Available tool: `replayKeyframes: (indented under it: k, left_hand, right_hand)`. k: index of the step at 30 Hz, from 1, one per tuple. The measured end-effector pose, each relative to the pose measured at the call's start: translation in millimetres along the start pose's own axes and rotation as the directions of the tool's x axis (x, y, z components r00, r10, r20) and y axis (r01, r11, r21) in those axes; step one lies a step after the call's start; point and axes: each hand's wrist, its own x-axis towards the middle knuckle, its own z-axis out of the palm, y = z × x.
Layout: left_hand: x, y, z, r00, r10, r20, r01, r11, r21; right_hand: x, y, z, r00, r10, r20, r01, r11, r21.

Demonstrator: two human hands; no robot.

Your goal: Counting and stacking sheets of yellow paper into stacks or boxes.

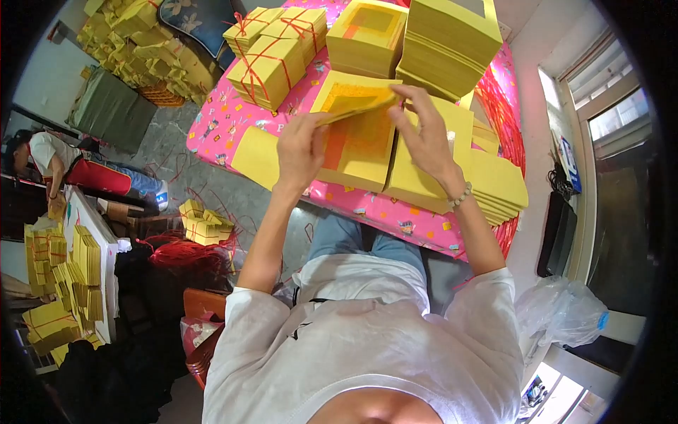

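A thin sheaf of yellow paper (359, 107) is held up between my two hands, bowed and seen nearly edge-on. My left hand (299, 152) pinches its left end, fingers closed. At the other end, the thumb and fingers of my right hand (426, 138) close around the right edge. Directly below lies a stack of yellow paper (364, 145) with an orange printed panel on top. Beside it, under my right hand, is a plain yellow stack (413, 173). Further right, yellow sheets (500, 185) lie fanned in steps. Flat yellow paper (256, 157) lies left of my left hand.
Tied yellow bundles (272, 69) and tall paper stacks (452, 42) stand at the back of the pink-covered table (219, 134). Red strings (514, 187) hang along its right edge. At far left, a person (53, 155) works beside a white table (106, 265) with more yellow bundles.
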Motion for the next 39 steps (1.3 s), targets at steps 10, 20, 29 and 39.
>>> replayKeyframes:
  k: [10, 20, 29, 39]
  left_hand:
    - [1.8, -28.4, -8.4, 0.892, -0.453, -0.013, 0.301, 0.614, -0.729]
    - [-9.6, -30.5, -6.0, 0.878, -0.472, 0.081, 0.395, 0.618, -0.680]
    - [-8.9, -27.5, -1.5, 0.874, -0.482, 0.057, 0.363, 0.571, -0.736]
    - [8.4, 6.2, -3.7, 0.882, -0.308, 0.358, 0.462, 0.406, -0.788]
  right_hand:
    - [35.7, 50.5, 15.3, 0.935, 0.340, -0.103, -0.226, 0.792, 0.567]
    - [26.6, 46.4, 20.0, 0.906, 0.401, 0.139, -0.387, 0.646, 0.658]
    - [17.5, 80.5, 35.6, 0.912, 0.407, 0.051, -0.325, 0.643, 0.694]
    - [31.8, 21.9, 30.3, 0.939, 0.303, 0.164, -0.288, 0.429, 0.856]
